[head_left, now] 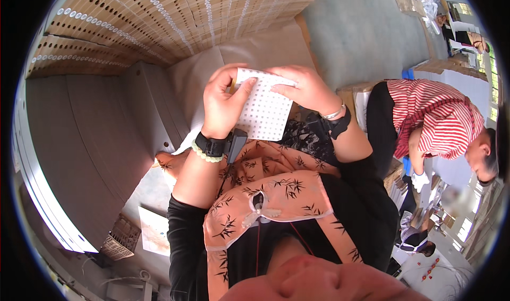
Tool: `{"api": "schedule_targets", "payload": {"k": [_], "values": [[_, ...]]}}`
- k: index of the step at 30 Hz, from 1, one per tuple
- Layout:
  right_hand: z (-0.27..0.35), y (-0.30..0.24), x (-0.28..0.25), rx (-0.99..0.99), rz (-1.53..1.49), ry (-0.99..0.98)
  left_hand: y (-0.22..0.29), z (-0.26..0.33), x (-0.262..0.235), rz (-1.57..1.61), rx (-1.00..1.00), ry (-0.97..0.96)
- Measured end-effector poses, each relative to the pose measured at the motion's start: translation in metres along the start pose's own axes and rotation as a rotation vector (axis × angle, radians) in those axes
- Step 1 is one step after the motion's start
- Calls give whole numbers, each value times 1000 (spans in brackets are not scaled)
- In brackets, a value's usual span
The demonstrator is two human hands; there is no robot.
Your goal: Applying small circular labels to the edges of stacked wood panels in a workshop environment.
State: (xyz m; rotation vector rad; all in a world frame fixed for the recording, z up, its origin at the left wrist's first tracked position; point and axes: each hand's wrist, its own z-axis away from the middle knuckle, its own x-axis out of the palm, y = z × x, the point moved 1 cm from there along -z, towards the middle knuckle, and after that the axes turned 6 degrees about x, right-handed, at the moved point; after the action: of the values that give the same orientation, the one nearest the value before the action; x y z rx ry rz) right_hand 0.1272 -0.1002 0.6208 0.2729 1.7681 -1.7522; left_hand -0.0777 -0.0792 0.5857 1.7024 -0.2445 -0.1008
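A white sheet (267, 112) covered with rows of small grey squares is held up in front of my chest. It looks like a sheet of small labels, but the print is too fine to be sure. My left hand (224, 100) grips its left edge, with the thumb lying across the front. At the upper right edge, my right hand (302, 87) pinches the sheet between thumb and fingers. A yellowish strip shows behind the sheet by my left hand; what it belongs to is hidden. Both wrists wear black straps, the left one with a dark device.
Stacked brown cartons (159, 19) with rows of white round dots rise ahead and to the left. Dark grey-brown panels (79, 141) stand at my left. A person in a striped top (435, 117) bends over at the right. A woven basket (121, 238) sits lower left.
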Motion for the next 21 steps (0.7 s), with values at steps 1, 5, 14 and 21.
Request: {"api": "schedule_targets", "payload": {"k": [1,5,14,21], "values": [[1,2,-1,0,-2,0,-1,0,2,25,77,87],[2,4,-4,-4,78,15,15,-2,6,-213,43,46],[0,0,1,16,76,65,8,3,-3,-152,-155,-208],[0,-7,-3,-84,188,73,4,5,-3,60,-197,-198]]}}
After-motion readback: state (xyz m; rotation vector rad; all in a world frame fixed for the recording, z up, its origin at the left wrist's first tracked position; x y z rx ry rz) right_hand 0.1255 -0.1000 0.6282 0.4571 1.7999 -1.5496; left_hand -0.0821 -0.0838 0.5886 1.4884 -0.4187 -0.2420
